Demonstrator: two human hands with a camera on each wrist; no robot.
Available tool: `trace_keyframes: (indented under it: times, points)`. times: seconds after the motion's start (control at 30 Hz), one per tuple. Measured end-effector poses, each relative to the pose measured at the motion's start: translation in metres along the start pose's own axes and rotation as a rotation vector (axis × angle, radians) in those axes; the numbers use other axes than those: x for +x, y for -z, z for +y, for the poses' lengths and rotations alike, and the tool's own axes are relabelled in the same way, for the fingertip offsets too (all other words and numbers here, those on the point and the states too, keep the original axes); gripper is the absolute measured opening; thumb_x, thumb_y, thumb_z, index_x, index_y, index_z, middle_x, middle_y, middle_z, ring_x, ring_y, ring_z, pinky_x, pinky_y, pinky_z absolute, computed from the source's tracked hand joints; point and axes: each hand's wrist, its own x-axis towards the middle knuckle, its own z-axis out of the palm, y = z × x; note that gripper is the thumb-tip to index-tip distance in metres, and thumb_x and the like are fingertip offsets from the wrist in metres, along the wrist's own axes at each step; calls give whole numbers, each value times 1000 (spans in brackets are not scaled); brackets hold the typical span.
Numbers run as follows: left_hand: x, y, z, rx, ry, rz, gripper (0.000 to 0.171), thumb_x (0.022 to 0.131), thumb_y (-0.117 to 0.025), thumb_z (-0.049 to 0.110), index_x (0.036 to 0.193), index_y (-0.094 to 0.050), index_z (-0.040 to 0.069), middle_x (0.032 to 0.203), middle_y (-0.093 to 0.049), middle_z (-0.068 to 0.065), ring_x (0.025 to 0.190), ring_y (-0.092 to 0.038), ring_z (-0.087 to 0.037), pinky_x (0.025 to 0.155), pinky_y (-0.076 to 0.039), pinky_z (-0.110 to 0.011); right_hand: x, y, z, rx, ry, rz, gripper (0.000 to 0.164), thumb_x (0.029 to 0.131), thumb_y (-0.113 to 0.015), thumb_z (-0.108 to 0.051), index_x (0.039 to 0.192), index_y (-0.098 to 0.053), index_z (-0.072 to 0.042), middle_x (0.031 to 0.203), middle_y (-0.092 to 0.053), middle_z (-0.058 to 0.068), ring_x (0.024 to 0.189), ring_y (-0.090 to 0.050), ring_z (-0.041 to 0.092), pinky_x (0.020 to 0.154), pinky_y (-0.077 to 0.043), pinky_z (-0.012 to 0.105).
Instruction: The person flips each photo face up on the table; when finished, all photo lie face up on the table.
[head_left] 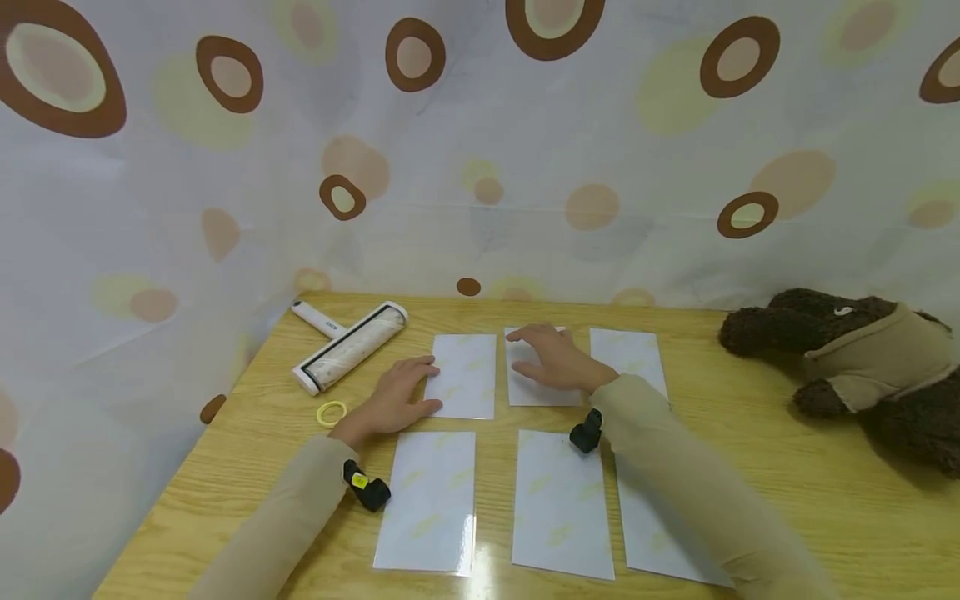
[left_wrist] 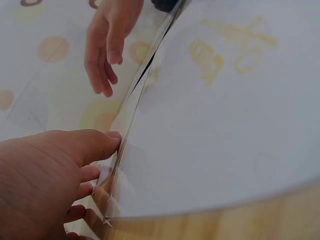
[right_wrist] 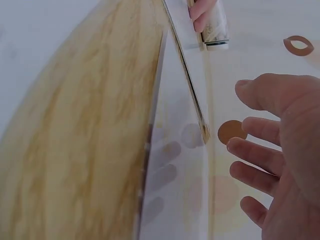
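Observation:
My left hand lies at the left edge of the upper left white glossy sheet, fingertips and thumb over its border. In the left wrist view the thumb tip meets the edge of a sheet with faint yellow marks. Over the upper middle sheet is my right hand, fingers spread and loosely bent, partly covering it. The right wrist view shows that hand with nothing between thumb and fingers, and its reflection on the glossy sheet.
More sheets lie alongside: upper right, lower left, lower middle, and lower right, partly under my right sleeve. A lint roller and yellow ring sit left. A dark brown plush toy lies right. Patterned curtain behind.

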Motion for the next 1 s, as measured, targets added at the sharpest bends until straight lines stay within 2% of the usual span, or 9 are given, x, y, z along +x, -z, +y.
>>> trace_keyframes:
  times: [0.13, 0.3, 0.53, 0.7, 0.87, 1.0]
  points:
    - [1, -3, 0, 8, -8, 14, 51, 93, -62, 25, 135, -48, -1, 151, -35, -20, 138, -28, -40, 108, -22, -63, 14, -5, -6, -21, -19, -55, 52, 94, -62, -26, 139, -46, -4, 144, -44, 19, 136, -31, 42, 104, -20, 69]
    - [3, -4, 1, 0, -1, 0, 51, 95, -60, 27, 137, -46, 1, 152, -31, -19, 138, -25, -41, 108, -18, -64, 29, -12, -12, -53, -44, -94, 64, 91, -66, -35, 142, -43, -5, 147, -39, 20, 136, -30, 44, 103, -25, 65]
    - [1, -4, 1, -10, 14, -5, 52, 95, -60, 26, 137, -46, 2, 153, -30, -18, 138, -23, -41, 108, -16, -65, 42, -23, -24, -115, -103, -175, 80, 87, -68, -45, 149, -33, -8, 152, -25, 23, 137, -21, 44, 106, -23, 62]
    - [1, -4, -1, 2, 10, 4, 52, 95, -60, 28, 138, -46, 3, 153, -31, -17, 139, -24, -39, 109, -16, -63, 48, -21, -32, -208, -163, -225, 90, 84, -68, -52, 151, -27, -7, 150, -30, 22, 136, -23, 41, 106, -23, 59]
    - [0, -4, -1, -13, 10, 20, 51, 94, -62, 27, 137, -47, 2, 152, -32, -18, 138, -25, -40, 108, -17, -64, 57, -17, -34, -202, -176, -232, 100, 77, -75, -52, 151, -26, -7, 142, -35, 23, 129, -28, 39, 104, -25, 56]
    - [-2, -6, 0, -31, 28, 35, 55, 92, -64, 26, 137, -46, 1, 151, -31, -20, 138, -25, -41, 109, -17, -64, 63, -19, -32, -145, -183, -185, 107, 68, -84, -45, 149, -27, -3, 133, -33, 23, 120, -27, 35, 99, -29, 50]
